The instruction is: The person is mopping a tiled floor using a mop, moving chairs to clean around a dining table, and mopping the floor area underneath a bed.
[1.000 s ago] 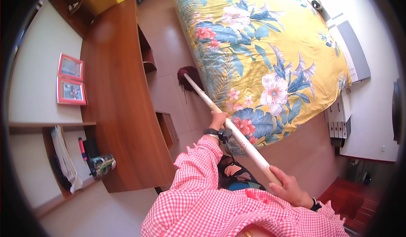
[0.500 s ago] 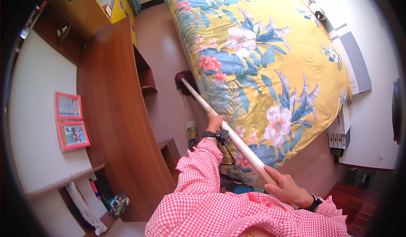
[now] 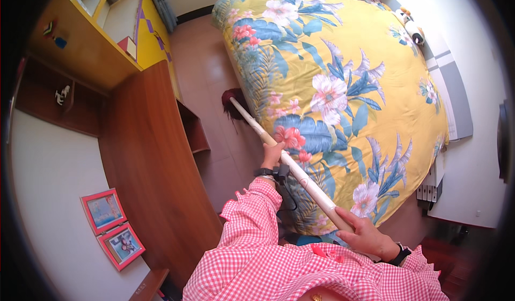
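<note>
Both my hands are closed round the long pale handle of a mop (image 3: pixel 308 184). My left hand (image 3: pixel 272 154) wraps the shaft partway down, and a black band with a small device sits on that wrist. Nearer my body, my right hand (image 3: pixel 366 233) grips close to the handle's upper end. The dark red mop head (image 3: pixel 233 98) hangs in the gap beside the bed, by the pinkish tiled floor (image 3: pixel 206 59). Whether its strands press on the floor is hard to make out. Part of its right side is close against the bed's edge.
On the right stands a bed with a yellow flowered cover (image 3: pixel 370 27). A brown wooden desk (image 3: pixel 155 167) with a shelf opening runs along the left. Two red picture frames (image 3: pixel 120 244) stand by the wall. Beyond is a yellow cabinet (image 3: pixel 153 38); white binders (image 3: pixel 427 192) are at right.
The view has shifted forward along the gap, so the desk, frames and bed flowers sit lower. My hands keep the same grip, and the mop has advanced farther along the bedside.
</note>
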`<state>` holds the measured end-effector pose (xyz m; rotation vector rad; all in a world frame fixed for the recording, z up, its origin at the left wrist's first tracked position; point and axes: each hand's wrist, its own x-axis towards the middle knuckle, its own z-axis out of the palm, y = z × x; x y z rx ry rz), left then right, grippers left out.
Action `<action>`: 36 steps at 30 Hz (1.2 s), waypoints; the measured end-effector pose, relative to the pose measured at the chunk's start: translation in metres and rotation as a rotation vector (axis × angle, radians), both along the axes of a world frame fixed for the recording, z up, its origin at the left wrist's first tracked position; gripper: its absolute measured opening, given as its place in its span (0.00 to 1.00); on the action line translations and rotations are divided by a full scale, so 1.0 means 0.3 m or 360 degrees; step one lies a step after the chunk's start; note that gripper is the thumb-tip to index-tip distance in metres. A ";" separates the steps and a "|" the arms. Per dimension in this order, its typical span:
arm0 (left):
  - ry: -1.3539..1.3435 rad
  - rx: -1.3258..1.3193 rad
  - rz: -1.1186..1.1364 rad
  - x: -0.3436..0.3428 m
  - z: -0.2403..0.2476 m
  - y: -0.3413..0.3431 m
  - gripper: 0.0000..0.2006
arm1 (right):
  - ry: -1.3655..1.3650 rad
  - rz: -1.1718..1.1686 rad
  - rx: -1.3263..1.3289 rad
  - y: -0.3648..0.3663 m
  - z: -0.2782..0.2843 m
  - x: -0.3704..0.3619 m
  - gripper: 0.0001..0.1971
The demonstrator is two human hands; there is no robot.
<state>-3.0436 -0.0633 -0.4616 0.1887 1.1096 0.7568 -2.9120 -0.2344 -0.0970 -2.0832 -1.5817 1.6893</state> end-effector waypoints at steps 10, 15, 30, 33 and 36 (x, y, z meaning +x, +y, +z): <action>-0.0179 -0.0183 0.0006 -0.037 0.072 0.302 0.16 | -0.0083 0.0036 -0.0146 0.367 0.012 -0.059 0.30; 0.0009 -0.0214 0.0015 -0.035 0.052 0.463 0.19 | -0.0099 0.0037 -0.0205 0.532 -0.008 -0.064 0.30; 0.0025 -0.0202 -0.0013 -0.162 0.019 1.266 0.26 | 0.0050 0.0062 -0.0078 1.347 -0.105 -0.074 0.29; -0.0063 -0.0249 -0.0015 -0.185 0.045 1.417 0.24 | -0.0007 0.0138 -0.0104 1.508 -0.103 -0.089 0.30; 0.0024 -0.0149 0.0141 -0.234 -0.023 1.538 0.22 | 0.0030 0.0168 -0.0013 1.641 -0.133 -0.120 0.29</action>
